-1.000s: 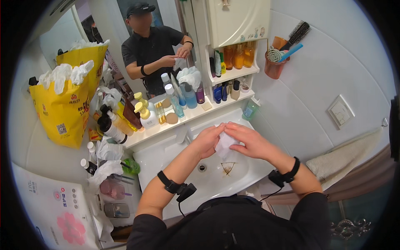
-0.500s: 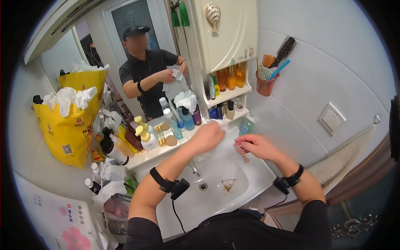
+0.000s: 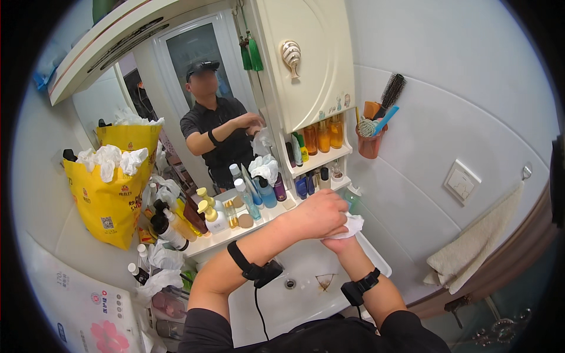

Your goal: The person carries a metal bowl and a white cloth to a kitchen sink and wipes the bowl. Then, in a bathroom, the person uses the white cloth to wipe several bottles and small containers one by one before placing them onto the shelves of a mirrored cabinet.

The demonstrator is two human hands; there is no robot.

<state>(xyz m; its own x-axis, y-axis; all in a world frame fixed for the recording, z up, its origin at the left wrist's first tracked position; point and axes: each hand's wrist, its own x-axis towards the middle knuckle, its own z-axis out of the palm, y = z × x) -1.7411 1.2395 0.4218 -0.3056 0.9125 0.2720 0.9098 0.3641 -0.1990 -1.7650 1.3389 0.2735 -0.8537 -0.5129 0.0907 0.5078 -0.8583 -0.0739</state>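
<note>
My left hand (image 3: 322,213) reaches across from the left with its fingers curled over a white tissue (image 3: 353,226). It presses the tissue onto my right hand (image 3: 339,243), close to the wrist. The left hand and the tissue cover most of my right hand, so its fingers are hidden. Both hands are above the far side of the white washbasin (image 3: 306,259). In the mirror (image 3: 176,135), part of the white tissue hangs below my joined hands. Black bands with small devices circle both my forearms.
Bottles and pump dispensers (image 3: 215,217) line the ledge behind the basin. A stuffed yellow bag (image 3: 106,200) is at the left. Amber bottles (image 3: 323,139) stand in the wall shelf. A brush cup (image 3: 369,145) and a hanging towel (image 3: 471,247) are at the right.
My hands were apart; now the left has moved right onto the right hand, with the tissue between them. The view has shifted slightly.
</note>
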